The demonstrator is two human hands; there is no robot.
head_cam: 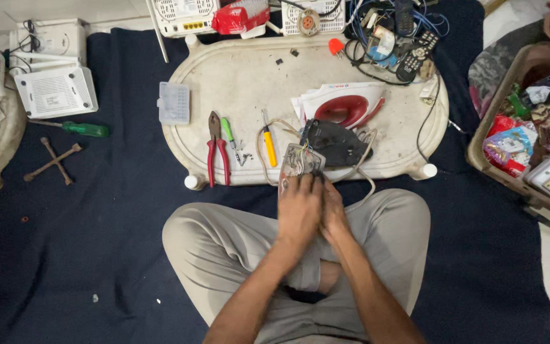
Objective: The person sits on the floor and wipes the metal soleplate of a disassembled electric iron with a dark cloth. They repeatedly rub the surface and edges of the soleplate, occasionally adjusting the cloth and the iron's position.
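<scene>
At the lower centre of the frame both forearms rise from the crossed legs and meet; the left hand and the right hand press side by side, fingers curled shut around the near end of one clear wired iron part, whose long axis runs up the frame, slightly rightward, over the near rim of the white oval tray. Beyond it lie one dark soleplate and one red-and-white iron body; left of them lie one yellow screwdriver, one green-handled tool and one pair of red pliers.

pliers: red-handled, left part of the white tray
green screwdriver: left, on the dark cloth
cross wrench: lower left
remote: upper right, among cables
crate: right edge, full of clutter
</scene>
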